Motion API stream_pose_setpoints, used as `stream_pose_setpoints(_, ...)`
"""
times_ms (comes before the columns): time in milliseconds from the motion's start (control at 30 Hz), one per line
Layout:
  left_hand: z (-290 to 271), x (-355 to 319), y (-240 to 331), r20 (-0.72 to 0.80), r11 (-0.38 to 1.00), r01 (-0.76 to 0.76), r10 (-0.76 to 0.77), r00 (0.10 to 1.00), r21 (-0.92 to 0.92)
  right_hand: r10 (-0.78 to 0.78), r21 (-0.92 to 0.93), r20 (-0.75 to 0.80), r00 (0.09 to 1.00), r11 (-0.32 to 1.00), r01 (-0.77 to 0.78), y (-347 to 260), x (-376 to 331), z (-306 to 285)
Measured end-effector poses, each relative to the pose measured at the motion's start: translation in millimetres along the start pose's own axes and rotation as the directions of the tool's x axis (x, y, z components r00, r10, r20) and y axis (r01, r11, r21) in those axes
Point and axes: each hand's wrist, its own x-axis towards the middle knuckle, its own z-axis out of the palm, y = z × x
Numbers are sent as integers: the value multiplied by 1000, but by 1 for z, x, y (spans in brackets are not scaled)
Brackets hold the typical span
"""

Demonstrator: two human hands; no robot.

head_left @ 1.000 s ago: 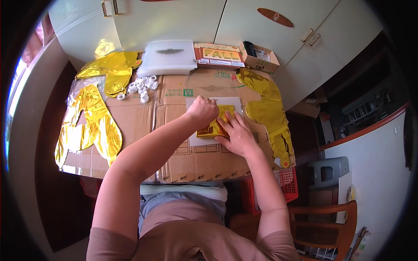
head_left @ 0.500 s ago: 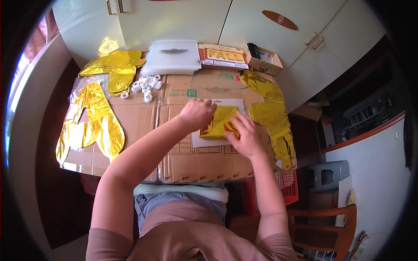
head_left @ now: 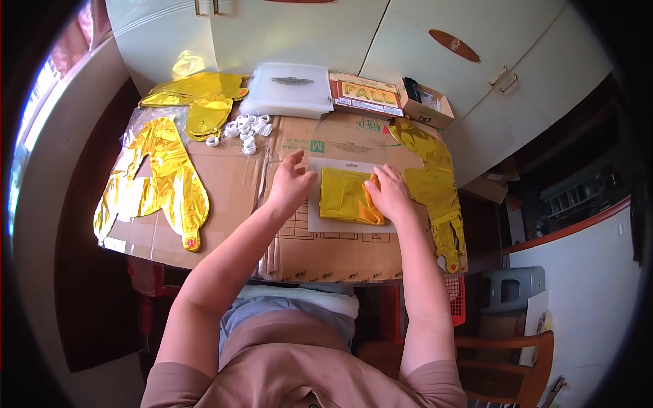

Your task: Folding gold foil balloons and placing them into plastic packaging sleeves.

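A folded gold foil balloon point(head_left: 345, 196) lies as a flat packet on a white card point(head_left: 320, 226) with a hanging slot at its top. My right hand point(head_left: 392, 193) is closed on the packet's right edge, where the foil creases and shines orange. To the left of the card, my left hand point(head_left: 293, 182) hovers open and holds nothing, its fingers slightly curled. Unfolded gold foil balloons lie around: one at the left point(head_left: 158, 180), a stack at the far left point(head_left: 204, 102), and more along the right edge point(head_left: 432, 180).
Flattened cardboard point(head_left: 224, 183) covers the table. White ribbon rolls point(head_left: 248, 129) sit near a translucent plastic case point(head_left: 289, 92). Beside it are printed card packs point(head_left: 367, 94) and a small open box point(head_left: 427, 103). White cabinets point(head_left: 292, 34) stand behind; a wooden chair point(head_left: 507, 360) is at lower right.
My left hand has come off the packet, moving left and opening. My right hand stays at the packet's right edge, which now lies flatter. The whole view has shifted slightly.
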Motion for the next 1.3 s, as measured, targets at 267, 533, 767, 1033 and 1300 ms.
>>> stream_pose_setpoints(267, -62, -189, -24, 100, 882, 83, -40, 994, -464, -208, -62, -35, 978, 977, 205, -20, -74, 4)
stream_pose_setpoints(533, -65, -231, -64, 559, 438, 677, -383, 735, -591, -282, -30, 71, 957, 958, 285, -54, -131, -11)
stream_pose_setpoints(767, -60, -227, -59, 562, 237, 687, -425, 709, -687, -569, -8, 39, 821, 822, 570, -84, -175, -50)
stream_pose_setpoints(1033, -61, -232, -69, 628, 124, 723, -412, 660, -680, -738, -238, 14, 675, 653, 719, -77, -226, 0)
stream_pose_setpoints(1300, -58, -231, -64, 522, 309, 633, -373, 767, -710, -723, -153, -119, 681, 691, 707, -85, -219, 3)
